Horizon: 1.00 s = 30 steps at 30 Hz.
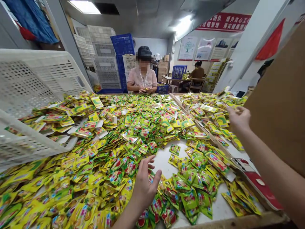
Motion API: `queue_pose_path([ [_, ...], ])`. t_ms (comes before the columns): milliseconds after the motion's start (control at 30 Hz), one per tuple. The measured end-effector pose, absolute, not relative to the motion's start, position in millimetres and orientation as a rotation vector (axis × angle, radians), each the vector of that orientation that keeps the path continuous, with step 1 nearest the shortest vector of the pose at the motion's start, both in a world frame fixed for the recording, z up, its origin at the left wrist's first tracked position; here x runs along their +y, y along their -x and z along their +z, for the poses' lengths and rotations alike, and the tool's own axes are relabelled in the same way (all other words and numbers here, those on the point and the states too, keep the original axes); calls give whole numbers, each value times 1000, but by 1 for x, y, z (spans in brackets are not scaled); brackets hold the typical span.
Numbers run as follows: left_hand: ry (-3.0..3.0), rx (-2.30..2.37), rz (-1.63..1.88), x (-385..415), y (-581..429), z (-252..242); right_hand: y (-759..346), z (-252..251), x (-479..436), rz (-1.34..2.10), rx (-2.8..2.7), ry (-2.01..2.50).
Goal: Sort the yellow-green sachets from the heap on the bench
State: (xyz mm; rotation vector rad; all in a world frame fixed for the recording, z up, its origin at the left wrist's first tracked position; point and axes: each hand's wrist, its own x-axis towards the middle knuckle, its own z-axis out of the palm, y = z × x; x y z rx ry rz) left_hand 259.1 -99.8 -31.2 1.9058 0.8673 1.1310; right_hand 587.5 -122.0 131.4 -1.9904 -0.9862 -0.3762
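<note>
Your table (164, 160) is the widest thing here, a smooth white top with a raw wooden rim along the near edge, mostly buried in glossy packaging. At its right edge a broad sheet of matte brown cardboard (281, 92) stands up beside your forearm. Along the left edge a white plastic basket (45, 79), its walls pierced with rows of slots, lies tipped with its mouth toward the middle. Beyond the far edge a co-worker (143, 78) in a pale pink top has both hands together around something small and yellowish. A straight wooden strip (220, 144) runs from the far edge toward the near right corner, splitting the top in two. Near that corner lies a flat red thing (258, 181) with a pale oval on it.

Your right hand (234, 114) reaches over the strip's right side, its fingers bent close to the stiff, flat-sided cartons (221, 121) there; whether it grips one you cannot tell from this view. Your left hand (156, 165) hangs palm inward near the middle of the near edge, thumb and curved fingers apart, clamped on nothing.

Under and around it spread the crinkled, pillow-shaped green packets (190, 200), shiny and printed with red fruit. Yellow packets (81, 190) blanket the near left corner in overlapping layers. One small green packet (175, 149) sits by itself on the bare white patch, just beyond the nearer pile.
</note>
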Motion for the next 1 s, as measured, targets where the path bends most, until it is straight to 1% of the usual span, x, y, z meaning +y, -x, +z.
queue_pose_path([
  [67,-1940,864,1141,-99,-259,-32,-572,112,-116,-241,-1197,2127],
  [167,-1989,861,1143,-95,-259,-35,-541,69,-97,36,-1550,2249],
  [267,-2004,900,1183,-89,-257,-35,-522,36,-75,203,-1765,2380],
  [400,-1909,1023,1344,-76,-249,-31,-508,7,-66,261,-1955,2566],
  [500,-1765,1135,1450,-67,-238,-27,-498,-10,-74,224,-2057,2635],
  [567,-1712,1192,1455,-62,-233,-26,-492,-15,-80,182,-2079,2670],
  [633,-1798,1177,1340,-60,-231,-26,-490,-16,-83,156,-2094,2695],
  [800,-2305,832,782,-76,-257,-28,-489,-11,-81,167,-2192,2701],
  [933,-2595,941,236,-97,-284,-32,-480,-10,-76,221,-2284,2687],
  [1000,-2616,1008,138,-102,-289,-34,-474,-10,-72,275,-2311,2679],
])
